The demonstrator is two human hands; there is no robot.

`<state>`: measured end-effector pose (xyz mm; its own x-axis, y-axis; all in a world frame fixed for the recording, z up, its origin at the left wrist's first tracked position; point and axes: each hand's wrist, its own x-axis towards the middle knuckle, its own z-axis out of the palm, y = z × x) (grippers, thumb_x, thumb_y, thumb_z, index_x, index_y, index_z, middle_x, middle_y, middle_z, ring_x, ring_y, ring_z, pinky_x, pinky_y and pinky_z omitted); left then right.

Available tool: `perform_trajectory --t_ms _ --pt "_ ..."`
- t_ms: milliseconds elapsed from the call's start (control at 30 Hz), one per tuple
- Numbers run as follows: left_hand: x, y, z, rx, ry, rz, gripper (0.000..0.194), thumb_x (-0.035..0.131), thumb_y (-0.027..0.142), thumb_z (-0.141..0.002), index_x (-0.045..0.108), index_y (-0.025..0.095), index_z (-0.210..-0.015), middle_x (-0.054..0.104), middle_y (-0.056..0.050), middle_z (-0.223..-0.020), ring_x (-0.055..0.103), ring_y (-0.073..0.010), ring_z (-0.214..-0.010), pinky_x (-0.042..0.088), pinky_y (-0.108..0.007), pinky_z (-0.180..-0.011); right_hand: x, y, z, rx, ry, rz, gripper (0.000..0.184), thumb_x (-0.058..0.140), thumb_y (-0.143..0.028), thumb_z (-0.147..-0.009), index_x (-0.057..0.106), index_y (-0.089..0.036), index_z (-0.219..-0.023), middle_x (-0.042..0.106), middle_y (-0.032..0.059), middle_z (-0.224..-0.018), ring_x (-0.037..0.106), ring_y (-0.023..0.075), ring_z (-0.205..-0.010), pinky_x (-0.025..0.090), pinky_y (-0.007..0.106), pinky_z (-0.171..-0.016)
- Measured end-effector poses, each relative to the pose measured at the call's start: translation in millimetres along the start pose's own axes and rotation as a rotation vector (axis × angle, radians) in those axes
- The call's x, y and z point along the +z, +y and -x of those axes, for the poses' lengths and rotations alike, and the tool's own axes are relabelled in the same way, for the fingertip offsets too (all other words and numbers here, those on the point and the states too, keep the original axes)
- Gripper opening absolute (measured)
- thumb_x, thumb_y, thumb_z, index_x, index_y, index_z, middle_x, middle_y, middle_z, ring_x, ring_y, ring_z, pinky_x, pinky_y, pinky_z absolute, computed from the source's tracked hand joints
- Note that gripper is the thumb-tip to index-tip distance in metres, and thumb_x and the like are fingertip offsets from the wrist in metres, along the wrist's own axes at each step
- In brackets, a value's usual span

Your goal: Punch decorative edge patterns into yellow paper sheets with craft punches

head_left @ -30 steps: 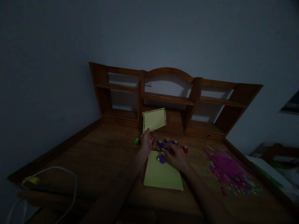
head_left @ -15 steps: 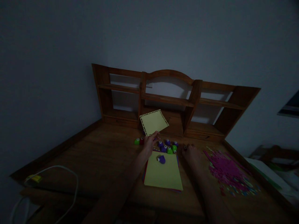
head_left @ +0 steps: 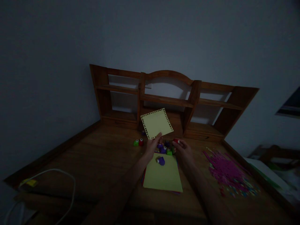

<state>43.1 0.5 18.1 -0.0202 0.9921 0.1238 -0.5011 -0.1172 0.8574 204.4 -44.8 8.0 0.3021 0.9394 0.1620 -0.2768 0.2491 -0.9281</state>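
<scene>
My left hand (head_left: 152, 146) is closed on the bottom edge of a pale yellow sheet of paper (head_left: 156, 123), which is tilted up above the desk. Small punched holes run along the sheet's edges. To its right, my right hand (head_left: 185, 151) grips a red craft punch (head_left: 176, 141) with a white part, raised off the desk. Between my hands sit several purple punches (head_left: 163, 150) and a green punch (head_left: 169, 151), partly hidden. A purple punch (head_left: 161, 161) lies on a stack of yellow paper (head_left: 162, 176) in front of me.
Left of my hand stand a green punch (head_left: 136, 142) and a red punch (head_left: 141, 142). Pink paper strips (head_left: 225, 170) and small coloured bits are heaped at the right. A wooden shelf (head_left: 167, 100) lines the back. A white cable (head_left: 73, 187) hangs over the left front edge.
My right hand has lifted the red punch from the desk and moved left and up towards the sheet. The sheet in my left hand has shifted slightly right.
</scene>
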Motion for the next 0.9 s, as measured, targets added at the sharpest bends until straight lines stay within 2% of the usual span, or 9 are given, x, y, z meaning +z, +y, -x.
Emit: perform_trajectory --t_ms 167,367,533,733,900 --pt "9.0 2 5 0.041 -0.057 -0.157 0.041 0.076 0.055 -0.071 0.064 0.016 -0.065 0.063 -0.003 -0.062 0.055 -0.0148 -0.056 0.043 -0.028 -0.058 1 5 2 0.054 -0.163 -0.036 0.042 0.086 -0.031 -0.066 0.069 -0.022 -0.103 0.074 0.0029 -0.096 0.065 0.0125 -0.065 0.052 0.025 -0.063" --pt "15.4 6 16 0.113 -0.103 -0.193 0.039 0.076 0.055 -0.072 0.063 0.018 -0.067 0.060 -0.001 -0.058 0.054 -0.0160 -0.057 0.043 -0.028 -0.061 5 -6 6 0.189 -0.327 -0.169 0.024 0.079 -0.036 -0.076 0.072 -0.020 -0.093 0.075 0.0049 -0.094 0.070 0.0164 -0.075 0.056 0.027 -0.077" --pt "16.9 7 18 0.130 -0.096 -0.151 0.038 0.078 0.052 -0.071 0.067 0.017 -0.081 0.064 -0.002 -0.067 0.054 -0.0157 -0.059 0.041 -0.027 -0.058 6 -8 9 0.193 -0.303 -0.200 0.023 0.082 -0.034 -0.074 0.073 -0.021 -0.091 0.075 0.0025 -0.092 0.071 0.0154 -0.074 0.057 0.027 -0.079" --pt "17.8 8 20 0.105 -0.140 -0.186 0.045 0.073 0.058 -0.073 0.057 0.017 -0.063 0.054 0.001 -0.055 0.047 -0.0121 -0.051 0.037 -0.025 -0.052 7 -7 11 0.184 -0.260 -0.197 0.030 0.085 -0.032 -0.071 0.072 -0.022 -0.097 0.075 0.0031 -0.098 0.070 0.0144 -0.074 0.057 0.028 -0.080" --pt "19.8 10 22 0.073 -0.143 -0.160 0.046 0.076 0.057 -0.070 0.056 0.017 -0.061 0.054 0.001 -0.055 0.047 -0.0115 -0.050 0.037 -0.025 -0.052 6 -5 9 0.168 -0.243 -0.190 0.031 0.085 -0.032 -0.071 0.073 -0.022 -0.097 0.075 0.0027 -0.092 0.070 0.0132 -0.075 0.056 0.026 -0.080"
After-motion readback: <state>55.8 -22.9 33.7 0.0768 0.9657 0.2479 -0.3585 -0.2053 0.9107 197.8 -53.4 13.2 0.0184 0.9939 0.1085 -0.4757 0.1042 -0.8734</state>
